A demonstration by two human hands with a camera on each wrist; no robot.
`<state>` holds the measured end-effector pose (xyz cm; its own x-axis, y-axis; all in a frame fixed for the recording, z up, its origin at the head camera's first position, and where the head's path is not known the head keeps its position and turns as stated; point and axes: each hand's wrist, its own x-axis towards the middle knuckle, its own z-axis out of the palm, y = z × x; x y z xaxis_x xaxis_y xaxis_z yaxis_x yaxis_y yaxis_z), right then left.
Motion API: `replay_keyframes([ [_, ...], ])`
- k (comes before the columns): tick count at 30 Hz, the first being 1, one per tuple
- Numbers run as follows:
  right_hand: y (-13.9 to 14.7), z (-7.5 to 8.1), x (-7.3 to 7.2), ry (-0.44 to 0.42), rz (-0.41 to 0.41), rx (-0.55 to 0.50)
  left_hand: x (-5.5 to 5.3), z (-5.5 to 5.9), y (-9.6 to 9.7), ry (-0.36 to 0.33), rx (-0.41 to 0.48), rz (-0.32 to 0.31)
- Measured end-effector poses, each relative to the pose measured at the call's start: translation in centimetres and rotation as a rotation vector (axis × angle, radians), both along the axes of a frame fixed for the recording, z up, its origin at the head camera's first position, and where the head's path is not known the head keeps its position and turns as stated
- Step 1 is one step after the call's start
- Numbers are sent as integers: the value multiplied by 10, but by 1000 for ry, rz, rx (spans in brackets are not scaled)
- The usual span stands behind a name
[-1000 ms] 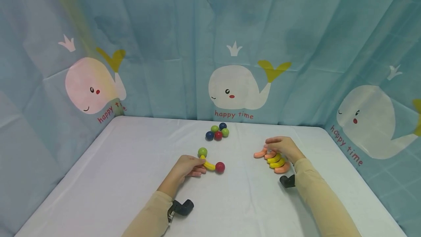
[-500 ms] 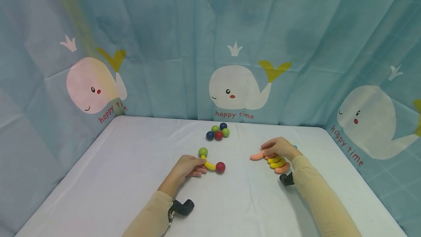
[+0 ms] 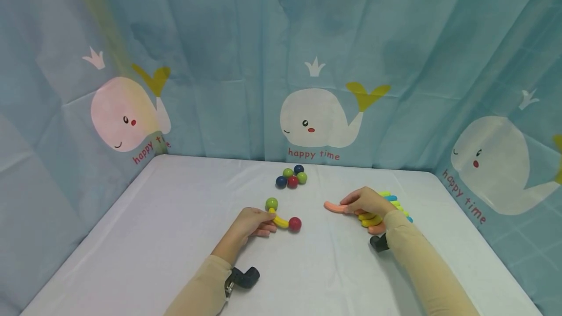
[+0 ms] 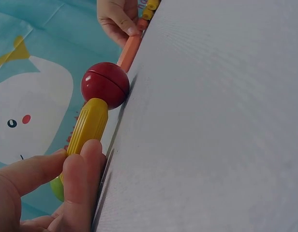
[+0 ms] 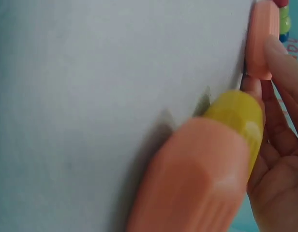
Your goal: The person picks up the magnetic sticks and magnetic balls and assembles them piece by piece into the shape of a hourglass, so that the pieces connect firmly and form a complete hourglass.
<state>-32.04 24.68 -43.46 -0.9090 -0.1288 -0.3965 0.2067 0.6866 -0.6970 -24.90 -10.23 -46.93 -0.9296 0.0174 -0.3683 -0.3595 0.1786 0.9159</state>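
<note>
My left hand (image 3: pixel 252 222) pinches a yellow curved rod (image 3: pixel 281 222) just above the white table. At its far end sits a green ball (image 3: pixel 271 203), and a red ball (image 3: pixel 295 224) touches its right end. In the left wrist view the red ball (image 4: pixel 105 85) caps the ribbed yellow rod (image 4: pixel 88 124), and fingers partly cover the green ball. Between thumb and fingers, my right hand (image 3: pixel 369 201) holds a peach curved rod (image 3: pixel 334 207), which points left towards the red ball with a gap between them. The right wrist view shows that peach rod (image 5: pixel 261 41) at top right.
Beside and under the right hand lies a row of yellow rods (image 3: pixel 372 221), another peach rod (image 3: pixel 376 228), and several blue and lime rods (image 3: pixel 391 198). A cluster of balls (image 3: pixel 292 182), green, dark blue and red, sits at the back. A whale-printed curtain (image 3: pixel 210 111) hangs behind.
My right hand has drawn the peach rod leftward out of the row, uncovering blue and lime rods behind it. My left hand stays in place with the yellow rod.
</note>
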Motion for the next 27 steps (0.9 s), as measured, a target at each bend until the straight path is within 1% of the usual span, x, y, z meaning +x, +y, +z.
replay_keyframes([
  [4,-2,-1,0,37,54,-23,1,1,0,0,4,-2],
  [9,-9,3,4,77,150,-46,0,1,0,-3,4,-6],
  [13,-21,7,8,92,255,-58,0,1,0,-7,-1,-4],
  [18,-34,10,14,93,395,-58,-1,0,0,-10,-3,-2],
  [20,-38,10,16,90,438,-52,-1,-1,0,-13,-2,0],
  [24,-46,9,16,86,492,-42,-2,-1,0,-17,2,0],
  [27,-49,7,16,79,499,-38,-2,-1,0,-17,6,-5],
])
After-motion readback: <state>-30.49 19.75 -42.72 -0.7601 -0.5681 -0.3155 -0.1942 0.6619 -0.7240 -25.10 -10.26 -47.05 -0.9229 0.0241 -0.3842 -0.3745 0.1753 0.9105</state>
